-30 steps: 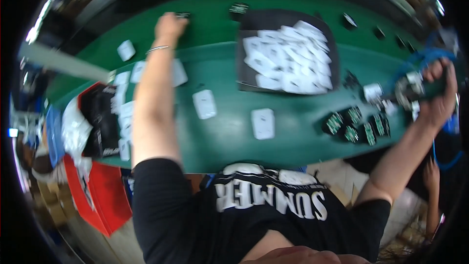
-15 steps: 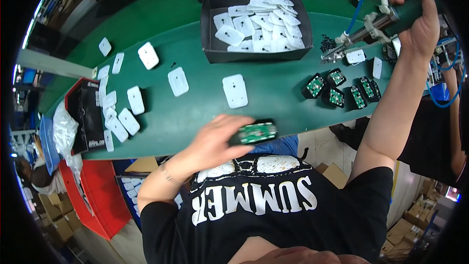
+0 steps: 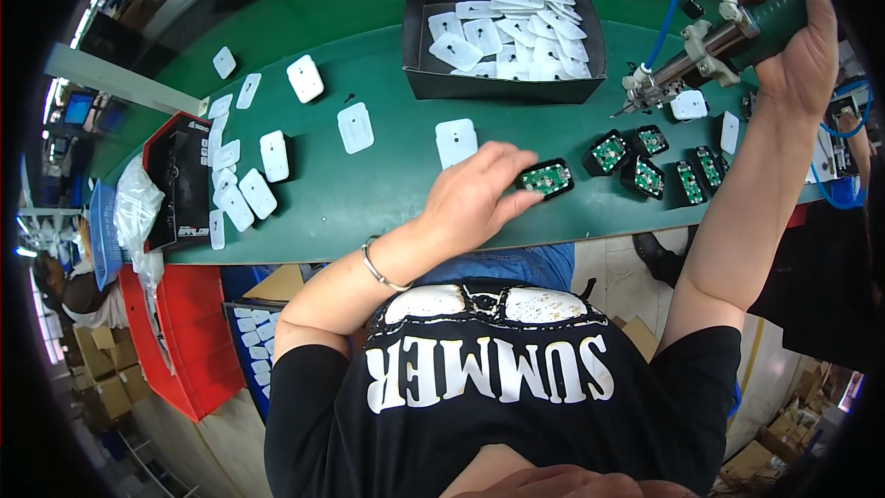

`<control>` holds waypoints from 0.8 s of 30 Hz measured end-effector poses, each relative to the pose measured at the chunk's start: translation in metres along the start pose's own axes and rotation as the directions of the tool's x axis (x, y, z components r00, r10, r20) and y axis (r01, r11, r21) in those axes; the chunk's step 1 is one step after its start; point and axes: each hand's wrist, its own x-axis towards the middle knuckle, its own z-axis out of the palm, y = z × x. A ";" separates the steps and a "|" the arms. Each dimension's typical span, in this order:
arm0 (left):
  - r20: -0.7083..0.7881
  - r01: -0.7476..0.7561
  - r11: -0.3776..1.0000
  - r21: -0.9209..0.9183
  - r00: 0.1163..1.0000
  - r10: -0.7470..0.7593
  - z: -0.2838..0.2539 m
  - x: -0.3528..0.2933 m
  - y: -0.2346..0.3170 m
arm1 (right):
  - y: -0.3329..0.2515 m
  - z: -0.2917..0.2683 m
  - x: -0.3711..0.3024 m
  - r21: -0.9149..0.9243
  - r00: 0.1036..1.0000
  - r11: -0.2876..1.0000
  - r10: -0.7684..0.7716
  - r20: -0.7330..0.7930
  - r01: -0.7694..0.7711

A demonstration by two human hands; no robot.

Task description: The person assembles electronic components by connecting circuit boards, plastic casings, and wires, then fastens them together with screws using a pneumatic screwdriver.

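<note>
Head view, seen from above the worker at a green bench (image 3: 387,194). Much of the picture's rim is dark and bent by the lens, and the bench's far edge is cut off. Left hand (image 3: 475,198) lies palm down on the bench, fingers spread and curled onto a small black housing (image 3: 546,177) with a green circuit board showing inside; the fingertips touch its near end, and how firmly they grip cannot be told. Right hand (image 3: 793,32) is raised at the upper right, closed round the dark green body of an air-driven screwdriver (image 3: 710,41); its metal nose points down-left toward the bench, blue hoses (image 3: 682,0) run up from it, and the tip is too small to make out. Just right of the held housing sit more black housings with green boards (image 3: 654,171), close together. Behind them stands a black cardboard box (image 3: 502,83) piled with white plastic covers (image 3: 512,32), rounded rectangles. Similar white covers (image 3: 277,155) lie scattered flat at the bench's left
</note>
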 end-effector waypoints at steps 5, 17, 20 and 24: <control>-0.078 0.149 0.935 -0.323 0.980 -0.183 0.006 0.021 0.003 | -0.009 0.026 -0.027 0.146 0.999 0.988 0.043 0.009 -0.044; -0.224 0.037 0.940 -0.340 0.967 -0.119 0.019 0.033 -0.001 | -0.011 0.038 -0.025 0.182 0.983 0.979 0.058 0.172 -0.090; -0.220 0.056 0.916 -0.396 0.963 -0.154 0.023 0.035 -0.003 | -0.009 0.033 -0.019 0.192 0.975 0.976 0.064 0.213 -0.106; -0.212 0.041 0.901 -0.432 0.966 -0.146 0.025 0.040 -0.002 | -0.009 0.034 -0.017 0.198 0.962 0.972 0.068 0.263 -0.123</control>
